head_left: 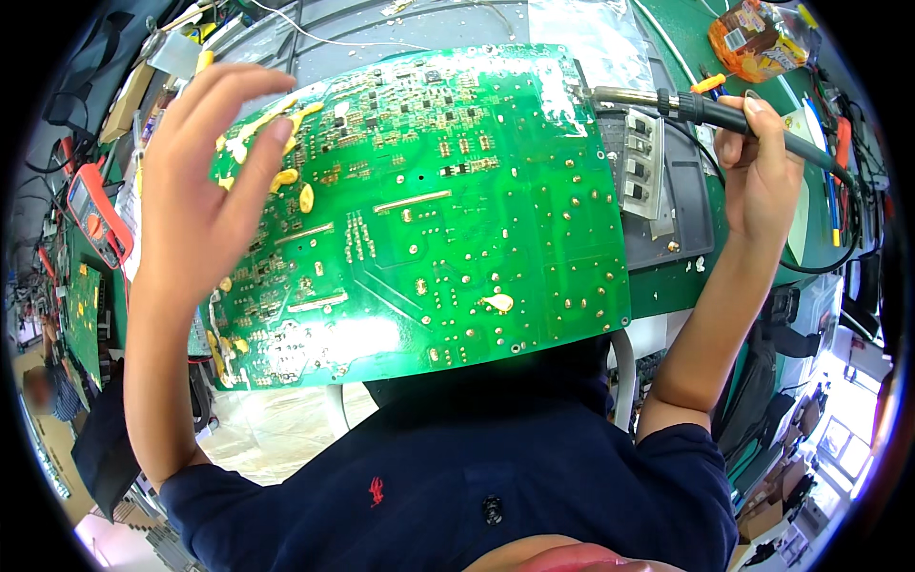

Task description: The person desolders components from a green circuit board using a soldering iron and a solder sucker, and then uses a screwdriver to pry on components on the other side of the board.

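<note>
A large green circuit board (534, 229) lies in front of me, with rows of small components and solder joints. Yellowish lumps of glue (307, 197) stick to its left part and one spot near the front. Over the board's left edge is my left hand (195, 181), its thumb and fingers apart with nothing seen between them. My right hand (762, 181) grips the black handle of a soldering iron (705, 110) beyond the right edge. The iron's metal barrel points left, its end at the board's upper right corner; whether it touches the board I cannot tell.
Right of the board, a clear strip of dark parts (641, 167) lies on a grey tray (681, 210). A plastic bag (591, 38) is behind the board. An orange-brown snack package (760, 43) stands at the far right. At left are a red multimeter (98, 214) and another green board (86, 315).
</note>
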A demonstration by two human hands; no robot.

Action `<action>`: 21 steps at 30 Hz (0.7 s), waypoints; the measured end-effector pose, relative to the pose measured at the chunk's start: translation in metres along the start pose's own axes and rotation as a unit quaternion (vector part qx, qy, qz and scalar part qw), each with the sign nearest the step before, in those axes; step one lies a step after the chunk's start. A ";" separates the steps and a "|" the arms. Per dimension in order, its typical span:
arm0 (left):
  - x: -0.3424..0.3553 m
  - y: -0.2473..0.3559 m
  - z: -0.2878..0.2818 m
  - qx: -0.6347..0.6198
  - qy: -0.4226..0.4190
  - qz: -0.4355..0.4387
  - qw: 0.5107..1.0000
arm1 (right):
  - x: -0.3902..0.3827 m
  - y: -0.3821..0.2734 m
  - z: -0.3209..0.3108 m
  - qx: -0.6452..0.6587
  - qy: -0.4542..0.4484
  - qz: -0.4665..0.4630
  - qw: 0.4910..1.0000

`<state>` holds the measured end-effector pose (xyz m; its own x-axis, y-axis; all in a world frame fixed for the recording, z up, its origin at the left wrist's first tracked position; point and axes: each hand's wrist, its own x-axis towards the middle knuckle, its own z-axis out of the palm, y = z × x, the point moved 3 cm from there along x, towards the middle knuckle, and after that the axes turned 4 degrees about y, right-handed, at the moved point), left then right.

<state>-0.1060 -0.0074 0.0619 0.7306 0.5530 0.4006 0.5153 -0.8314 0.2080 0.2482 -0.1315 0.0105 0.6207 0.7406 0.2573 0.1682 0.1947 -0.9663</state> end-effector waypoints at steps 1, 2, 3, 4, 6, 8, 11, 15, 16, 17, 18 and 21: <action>-0.003 0.005 0.005 -0.004 -0.007 0.010 1.000 | -0.001 0.000 0.000 -0.005 0.000 -0.001 1.000; -0.004 0.015 0.007 0.002 -0.022 0.035 0.999 | 0.000 0.000 0.000 -0.004 -0.003 -0.005 1.000; -0.005 0.021 0.011 0.005 -0.037 0.046 0.998 | 0.000 0.000 -0.001 -0.003 -0.006 -0.009 1.000; -0.005 0.026 0.015 0.009 -0.052 0.058 0.997 | 0.001 0.000 -0.002 -0.003 -0.008 -0.012 1.000; -0.002 0.035 0.025 -0.001 -0.081 0.086 0.993 | 0.001 0.000 -0.003 -0.001 -0.013 -0.009 1.000; 0.007 0.043 0.035 0.007 -0.109 0.127 0.986 | 0.000 -0.001 -0.001 -0.006 -0.007 -0.008 1.000; 0.025 0.050 0.055 -0.027 -0.098 0.139 0.985 | 0.000 -0.001 -0.002 -0.004 -0.017 -0.023 1.000; 0.047 0.054 0.082 -0.039 -0.032 0.139 0.989 | 0.001 -0.001 -0.002 0.002 -0.026 -0.025 0.999; 0.049 0.053 0.086 -0.041 -0.010 0.139 0.989 | 0.001 -0.001 -0.001 -0.007 -0.022 -0.019 1.000; 0.050 0.052 0.091 -0.056 -0.027 0.121 0.991 | -0.001 0.000 -0.003 -0.019 -0.014 -0.011 1.000; 0.051 0.050 0.094 -0.060 -0.031 0.111 0.991 | -0.002 0.000 -0.004 -0.031 -0.006 -0.003 1.000; 0.053 0.050 0.092 -0.077 -0.063 0.079 0.992 | -0.002 -0.002 -0.002 -0.020 0.004 -0.012 1.000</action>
<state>-0.0001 -0.0152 0.0112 0.8517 0.4102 0.3262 0.3231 -0.9010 0.2894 0.2484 -0.1344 0.0124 0.6226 0.7306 0.2803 0.2133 0.1862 -0.9591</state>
